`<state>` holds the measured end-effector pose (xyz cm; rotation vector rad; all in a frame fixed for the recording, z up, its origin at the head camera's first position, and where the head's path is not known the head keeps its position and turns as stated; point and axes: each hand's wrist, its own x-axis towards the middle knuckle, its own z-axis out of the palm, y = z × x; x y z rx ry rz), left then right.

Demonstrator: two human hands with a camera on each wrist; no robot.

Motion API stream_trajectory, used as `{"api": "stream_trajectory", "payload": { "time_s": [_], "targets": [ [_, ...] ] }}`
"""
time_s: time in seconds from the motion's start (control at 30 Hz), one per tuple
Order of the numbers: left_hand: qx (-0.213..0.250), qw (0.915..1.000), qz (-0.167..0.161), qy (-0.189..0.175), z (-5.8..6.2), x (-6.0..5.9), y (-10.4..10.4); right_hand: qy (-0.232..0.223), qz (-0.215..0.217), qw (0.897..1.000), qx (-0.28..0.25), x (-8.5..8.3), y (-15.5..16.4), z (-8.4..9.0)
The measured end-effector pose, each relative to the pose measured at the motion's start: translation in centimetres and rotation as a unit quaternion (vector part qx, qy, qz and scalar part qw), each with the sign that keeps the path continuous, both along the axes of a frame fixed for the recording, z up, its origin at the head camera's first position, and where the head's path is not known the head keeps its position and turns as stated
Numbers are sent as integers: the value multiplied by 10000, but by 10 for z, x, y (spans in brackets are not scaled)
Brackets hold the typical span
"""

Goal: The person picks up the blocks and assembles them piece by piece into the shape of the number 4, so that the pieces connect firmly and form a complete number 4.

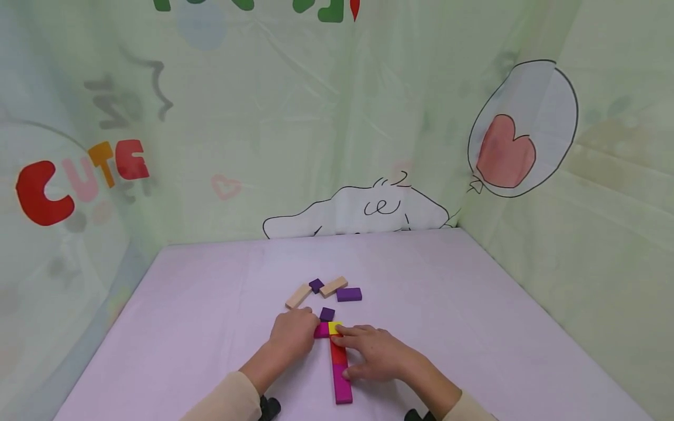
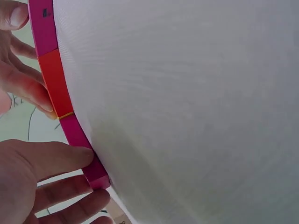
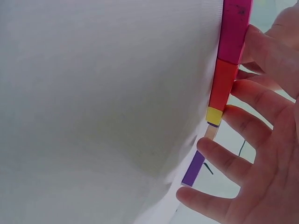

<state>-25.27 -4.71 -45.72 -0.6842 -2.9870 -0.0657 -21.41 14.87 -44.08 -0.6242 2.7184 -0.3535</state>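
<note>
My left hand (image 1: pixel 296 334) pinches a magenta block (image 2: pixel 80 140) between thumb and fingers; its right end meets a small yellow block (image 1: pixel 334 327). Below the yellow one, a red block (image 1: pixel 339 354) and another magenta block (image 1: pixel 343 392) continue in a straight row toward me. My right hand (image 1: pixel 381 354) lies along the right side of this row with its fingers spread. Its fingertips touch the yellow and red blocks, and the thumb rests against the nearer magenta block. Just behind the corner sits a small dark purple block (image 1: pixel 327 314).
Farther back on the pale table (image 1: pixel 210 304) lie two wooden blocks (image 1: pixel 298 296), a small dark purple block (image 1: pixel 316 285) and a longer purple block (image 1: pixel 349 294). A printed curtain (image 1: pixel 316 117) encloses the table's back and sides.
</note>
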Motion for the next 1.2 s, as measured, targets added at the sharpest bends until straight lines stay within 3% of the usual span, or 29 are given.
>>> {"api": "stream_trajectory", "payload": {
  "time_s": [0.13,0.33,0.53,0.6,0.77,0.83,1.2],
  "targets": [
    [-346,9983,-269,385,0,4,1,-49,-38,10000,-40,2,-1,4],
    [-479,9955,-485,661,-1,9,1,-83,-58,9999,-64,1,0,3],
    [-838,9873,-841,1055,-2,8,1,-66,-71,9999,-82,0,2,-1],
    [-916,9886,-857,836,-2,7,2,-77,-60,9999,-93,-1,2,-1],
    [-839,9926,-848,-217,-1,6,4,-110,-41,9998,-179,0,4,2],
    [-811,9918,-875,-454,1,7,5,-95,-9,9997,-211,0,4,3],
    [-759,9884,-780,-1059,15,19,4,-35,130,9997,-227,-1,3,2]
  ]
}}
